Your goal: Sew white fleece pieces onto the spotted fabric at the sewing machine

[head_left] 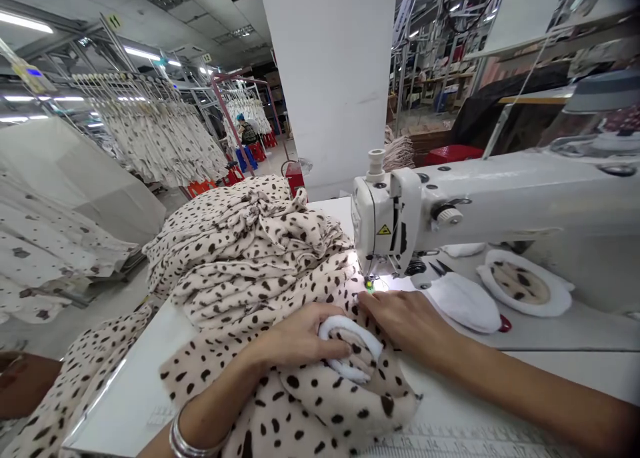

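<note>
A white sewing machine (383,221) stands at the right of the head view, its lit needle area over spotted fleece fabric (320,405). My left hand (305,335) is closed on a small oval fabric piece with a fluffy white rim (345,325) and a spotted centre, its thumb lying over the piece. That piece rests on top of the spotted fabric. My right hand (395,311) lies flat, fingers stretched out, on the fabric just in front of the presser foot (369,283). I see nothing gripped in it.
A big heap of spotted fleece (240,245) covers the table's left side. Under the machine arm lie white oval pieces (465,301), another spotted oval (523,285) and red-handled scissors (505,323). A ruler scale (450,443) runs along the front. Behind stands a white pillar (330,78).
</note>
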`<state>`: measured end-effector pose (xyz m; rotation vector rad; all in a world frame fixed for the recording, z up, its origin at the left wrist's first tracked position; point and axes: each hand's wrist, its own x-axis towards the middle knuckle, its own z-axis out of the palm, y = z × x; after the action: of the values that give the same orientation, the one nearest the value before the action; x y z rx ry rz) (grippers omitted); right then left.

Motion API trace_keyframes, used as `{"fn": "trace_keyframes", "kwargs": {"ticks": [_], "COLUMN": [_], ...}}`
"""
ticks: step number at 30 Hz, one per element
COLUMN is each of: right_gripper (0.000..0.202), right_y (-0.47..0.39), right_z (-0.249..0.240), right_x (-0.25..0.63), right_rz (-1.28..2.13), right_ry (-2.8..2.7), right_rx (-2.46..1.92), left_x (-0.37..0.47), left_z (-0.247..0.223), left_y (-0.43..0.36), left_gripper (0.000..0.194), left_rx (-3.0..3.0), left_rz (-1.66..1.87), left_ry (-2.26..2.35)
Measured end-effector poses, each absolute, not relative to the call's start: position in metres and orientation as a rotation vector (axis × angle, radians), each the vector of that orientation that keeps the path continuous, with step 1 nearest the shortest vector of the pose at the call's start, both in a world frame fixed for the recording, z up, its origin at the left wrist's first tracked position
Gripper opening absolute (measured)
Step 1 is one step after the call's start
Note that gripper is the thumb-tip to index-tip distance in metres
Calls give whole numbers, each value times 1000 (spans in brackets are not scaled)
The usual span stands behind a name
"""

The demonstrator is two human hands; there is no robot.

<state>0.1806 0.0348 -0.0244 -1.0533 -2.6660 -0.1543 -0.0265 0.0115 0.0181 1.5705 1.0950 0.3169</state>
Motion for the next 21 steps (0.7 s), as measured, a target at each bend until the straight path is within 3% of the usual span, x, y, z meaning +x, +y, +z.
{"fn": "trace_keyframes", "kwargs": {"ticks": [8, 11, 16, 21], "right_gripper": [23, 31, 20, 23], "right_y": [13, 16, 14, -4], "right_z": [5, 11, -15, -45], "right_x": [265, 261, 221, 217], "right_rz": [465, 388, 102, 41], "right_ry": [-2776, -2712, -2646, -2599], "right_rx": [-1044, -1100, -587, -439], "left_x": [-21, -12, -9, -19], "left_z": [19, 20, 14, 5], "left_y": [9, 12, 18, 15], "left_gripper": [30, 22, 6, 27], "left_rx": [1306, 1358, 1886, 2608], "left_rz": [639, 655, 613, 355], "left_ry": [1294, 1330, 1302, 1005]}}
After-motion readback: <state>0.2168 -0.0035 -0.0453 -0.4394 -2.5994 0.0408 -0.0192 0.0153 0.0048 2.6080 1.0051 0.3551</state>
